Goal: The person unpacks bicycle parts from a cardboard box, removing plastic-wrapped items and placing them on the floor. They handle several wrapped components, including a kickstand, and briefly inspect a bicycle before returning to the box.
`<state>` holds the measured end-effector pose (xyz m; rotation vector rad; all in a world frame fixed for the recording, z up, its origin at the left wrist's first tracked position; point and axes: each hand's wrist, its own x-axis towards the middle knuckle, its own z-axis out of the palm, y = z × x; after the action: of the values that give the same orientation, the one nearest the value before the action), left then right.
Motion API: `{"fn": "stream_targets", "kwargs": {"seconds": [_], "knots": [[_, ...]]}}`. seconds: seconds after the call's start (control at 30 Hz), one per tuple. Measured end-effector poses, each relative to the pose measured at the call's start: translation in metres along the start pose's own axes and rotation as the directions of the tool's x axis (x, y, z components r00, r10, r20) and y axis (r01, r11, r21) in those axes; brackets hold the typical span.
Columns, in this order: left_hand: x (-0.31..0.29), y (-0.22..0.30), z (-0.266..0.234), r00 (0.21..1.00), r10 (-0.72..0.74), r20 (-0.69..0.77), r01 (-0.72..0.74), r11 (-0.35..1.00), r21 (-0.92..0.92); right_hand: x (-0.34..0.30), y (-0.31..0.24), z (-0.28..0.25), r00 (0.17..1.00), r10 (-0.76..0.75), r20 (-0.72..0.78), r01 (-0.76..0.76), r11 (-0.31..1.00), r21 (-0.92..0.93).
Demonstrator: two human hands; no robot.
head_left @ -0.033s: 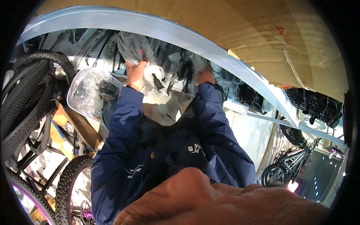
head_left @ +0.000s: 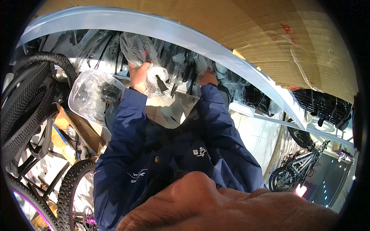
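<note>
My left hand (head_left: 138,78) is closed round a bubble-wrapped part (head_left: 155,73), with the thumb along its side. A black tapered end (head_left: 161,83) shows at the lower end of the wrap, and a long stretch of bubble wrap (head_left: 135,48) runs up onto the shelf. What the wrap holds is otherwise unclear. Further right, my right hand (head_left: 208,78) reaches in among bagged parts, its fingers curled beside crumpled clear plastic (head_left: 200,62). Whatever they grip is hidden. Several dark parts in plastic (head_left: 181,63) lie between my hands.
A pale shelf edge (head_left: 115,19) arches over my hands, below a large cardboard box (head_left: 185,11). To the left stand a translucent bin (head_left: 77,94) with plastic bags, loose tyres (head_left: 29,92) and a bicycle wheel (head_left: 67,196). A bicycle (head_left: 296,169) is at right.
My right hand has shifted slightly left among the bagged parts. My left hand keeps its grip on the bubble-wrapped part, nearly still.
</note>
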<state>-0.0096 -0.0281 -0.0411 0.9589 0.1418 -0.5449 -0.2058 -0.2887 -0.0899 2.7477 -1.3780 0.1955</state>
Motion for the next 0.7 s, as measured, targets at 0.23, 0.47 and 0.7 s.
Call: {"fn": "stream_targets", "kwargs": {"seconds": [0.23,0.47,0.7], "knots": [[0.004,-0.003,-0.004,0.999,0.043,0.001,-0.043,0.996,0.081,0.042,0.033,0.006,0.996,-0.075,0.038,0.052,0.905,0.421],[0.001,-0.001,-0.001,0.993,-0.065,-0.103,0.068,0.997,0.031,0.072,0.063,-0.061,0.998,0.063,0.012,-0.023,0.174,0.984],[0.003,-0.007,0.0,0.989,0.005,-0.149,0.013,0.993,0.12,-0.037,-0.054,-0.106,0.917,-0.264,0.298,-0.298,0.039,0.954]]}}
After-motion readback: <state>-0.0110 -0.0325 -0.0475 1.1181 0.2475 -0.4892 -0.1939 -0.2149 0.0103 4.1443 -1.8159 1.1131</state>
